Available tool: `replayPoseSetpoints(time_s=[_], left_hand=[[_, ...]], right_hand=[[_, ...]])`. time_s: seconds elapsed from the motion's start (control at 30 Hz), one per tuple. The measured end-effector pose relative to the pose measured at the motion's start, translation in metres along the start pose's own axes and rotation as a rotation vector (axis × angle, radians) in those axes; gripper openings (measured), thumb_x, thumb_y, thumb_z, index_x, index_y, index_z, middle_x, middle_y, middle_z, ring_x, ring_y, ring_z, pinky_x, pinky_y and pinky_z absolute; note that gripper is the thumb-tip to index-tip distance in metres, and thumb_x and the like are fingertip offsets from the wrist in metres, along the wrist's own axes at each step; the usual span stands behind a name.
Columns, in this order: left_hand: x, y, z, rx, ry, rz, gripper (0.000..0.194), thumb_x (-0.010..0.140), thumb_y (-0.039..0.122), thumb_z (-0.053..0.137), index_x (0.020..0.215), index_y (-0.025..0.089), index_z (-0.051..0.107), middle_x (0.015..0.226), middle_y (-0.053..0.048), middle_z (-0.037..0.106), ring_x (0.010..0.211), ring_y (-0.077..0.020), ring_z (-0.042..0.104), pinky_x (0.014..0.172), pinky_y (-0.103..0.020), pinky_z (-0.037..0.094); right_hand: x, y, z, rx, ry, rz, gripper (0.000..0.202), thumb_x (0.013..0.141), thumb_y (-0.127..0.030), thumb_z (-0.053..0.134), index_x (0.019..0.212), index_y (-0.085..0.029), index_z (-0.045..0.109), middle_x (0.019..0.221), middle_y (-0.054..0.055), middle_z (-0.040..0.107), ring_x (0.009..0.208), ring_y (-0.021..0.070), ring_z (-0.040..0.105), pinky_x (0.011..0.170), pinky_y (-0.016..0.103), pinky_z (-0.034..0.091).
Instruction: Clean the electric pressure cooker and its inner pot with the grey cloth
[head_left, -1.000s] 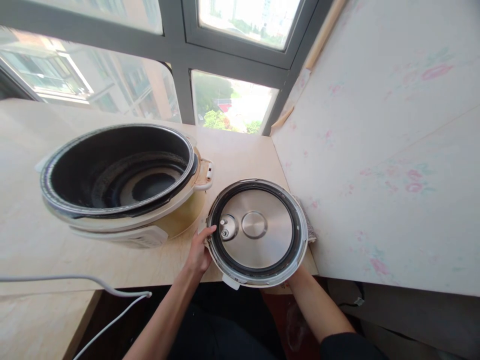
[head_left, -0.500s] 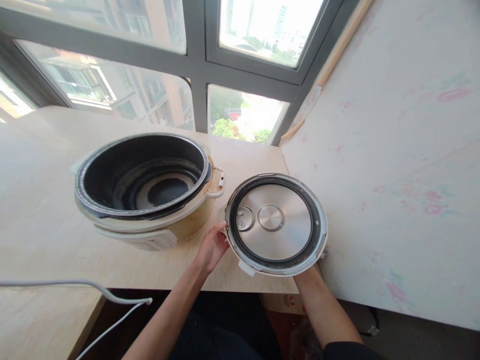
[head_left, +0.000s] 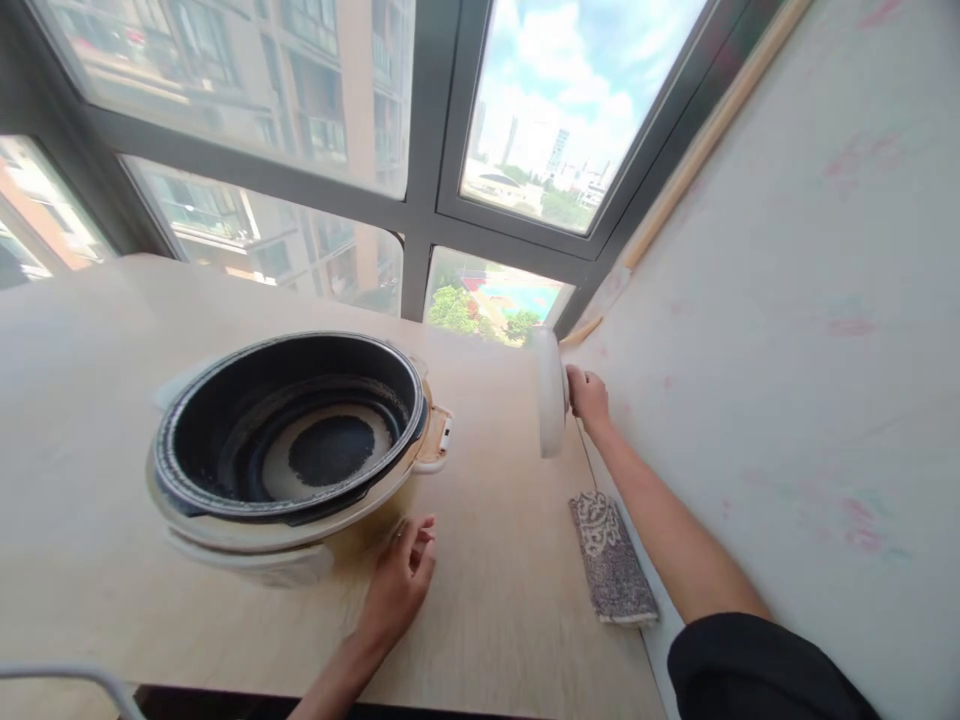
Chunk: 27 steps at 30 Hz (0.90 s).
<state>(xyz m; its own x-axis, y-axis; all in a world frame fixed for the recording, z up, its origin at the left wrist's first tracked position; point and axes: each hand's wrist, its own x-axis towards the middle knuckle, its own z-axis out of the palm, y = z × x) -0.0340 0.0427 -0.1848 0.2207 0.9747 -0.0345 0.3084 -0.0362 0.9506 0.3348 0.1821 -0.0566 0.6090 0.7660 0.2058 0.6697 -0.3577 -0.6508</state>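
A strip of bare tabletop (head_left: 495,570) opens a lane up the center of the frame, between the bulky cooker (head_left: 247,540) at left and the lid (head_left: 551,395) standing on edge at center right. The cooker's side handle (head_left: 439,445) juts into the lane and narrows it; its mouth lies open from above. The left hand (head_left: 401,580) occupies the lower center, beside the cooker. At right, the right hand (head_left: 589,395), gripping the lid, fills the gap before the wall (head_left: 787,350); a folded cloth (head_left: 613,560) lies below. The window frame (head_left: 420,200) bars the top.
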Motion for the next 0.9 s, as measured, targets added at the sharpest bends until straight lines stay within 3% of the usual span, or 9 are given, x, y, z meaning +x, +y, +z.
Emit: replayPoseSetpoints(time_s=[0.07, 0.3, 0.63, 0.9], left_hand=[[0.004, -0.006, 0.0, 0.005, 0.035, -0.003, 0.04, 0.088, 0.043, 0.05, 0.119, 0.021, 0.064, 0.111, -0.013, 0.075, 0.092, -0.0248, 0.073, 0.082, -0.042, 0.058], [0.009, -0.027, 0.004, -0.016, 0.051, 0.032, 0.048, 0.093, 0.042, 0.05, 0.138, 0.026, 0.058, 0.135, -0.01, 0.068, 0.103, -0.0228, 0.074, 0.093, -0.038, 0.059], [0.006, -0.037, 0.007, 0.055, 0.086, 0.069, 0.045, 0.097, 0.038, 0.046, 0.139, 0.028, 0.06, 0.139, -0.008, 0.065, 0.105, -0.0208, 0.074, 0.098, -0.035, 0.057], [0.006, -0.028, 0.004, 0.037, 0.068, 0.057, 0.045, 0.095, 0.032, 0.046, 0.136, 0.026, 0.061, 0.134, -0.009, 0.069, 0.1, -0.0215, 0.076, 0.094, -0.035, 0.06]], right_hand=[[0.013, -0.01, 0.009, -0.093, 0.01, -0.023, 0.042, 0.097, -0.055, 0.05, 0.091, -0.017, 0.066, 0.088, 0.009, 0.072, 0.083, 0.025, 0.066, 0.07, 0.033, 0.049], [0.026, -0.021, 0.045, -0.399, -0.08, -0.119, 0.043, 0.093, -0.051, 0.054, 0.113, -0.015, 0.066, 0.111, 0.017, 0.072, 0.106, 0.0318, 0.066, 0.085, 0.035, 0.047], [0.014, -0.017, 0.062, -0.623, -0.17, -0.256, 0.037, 0.098, -0.051, 0.051, 0.111, -0.018, 0.062, 0.118, 0.014, 0.07, 0.108, 0.0293, 0.067, 0.083, 0.033, 0.047], [0.008, -0.017, 0.079, -0.673, -0.18, -0.293, 0.038, 0.099, -0.05, 0.052, 0.115, -0.016, 0.06, 0.118, 0.015, 0.068, 0.107, 0.0291, 0.067, 0.085, 0.034, 0.047]])
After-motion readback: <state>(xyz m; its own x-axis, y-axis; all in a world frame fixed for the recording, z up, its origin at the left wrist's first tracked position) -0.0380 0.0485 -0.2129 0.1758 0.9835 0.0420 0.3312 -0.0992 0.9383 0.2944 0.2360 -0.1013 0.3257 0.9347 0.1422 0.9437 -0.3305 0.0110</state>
